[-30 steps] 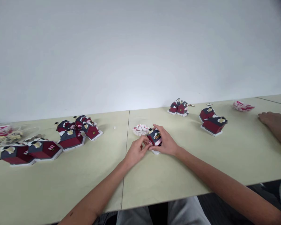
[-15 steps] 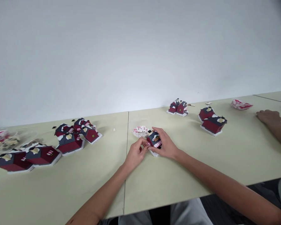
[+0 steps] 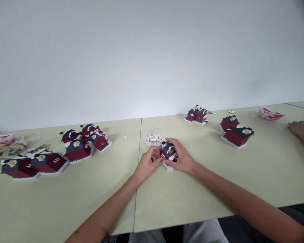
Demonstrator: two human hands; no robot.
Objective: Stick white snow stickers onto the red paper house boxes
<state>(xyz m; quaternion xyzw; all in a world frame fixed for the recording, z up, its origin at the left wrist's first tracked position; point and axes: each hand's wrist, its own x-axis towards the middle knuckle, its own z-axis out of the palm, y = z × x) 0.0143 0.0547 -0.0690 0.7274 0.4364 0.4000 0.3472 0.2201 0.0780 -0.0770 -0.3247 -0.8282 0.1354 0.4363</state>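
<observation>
Between my two hands on the table stands a small model house (image 3: 168,152) with a dark roof, dark red walls, red-and-white striped trim and a white base. My right hand (image 3: 183,158) is wrapped round its right side, thumb at the front. My left hand (image 3: 149,162) is closed at the front left of the house, fingertips pressed against it; I cannot make out any small piece in them. Just behind my left hand lies a clear dish (image 3: 154,139) of red-and-white striped pieces, partly covered by the fingers.
Several similar houses (image 3: 78,150) stand at the left, by dishes of small pieces (image 3: 5,141). More houses (image 3: 237,135) are at the right, with another pair (image 3: 196,115) near the wall. A red-and-white bag (image 3: 270,114) lies by another person's hand (image 3: 302,130). A small white piece (image 3: 125,137) lies left of the seam.
The view has shifted slightly, so the side houses appear moved. My left fingertips have shifted a little on the house front; my right hand keeps its hold.
</observation>
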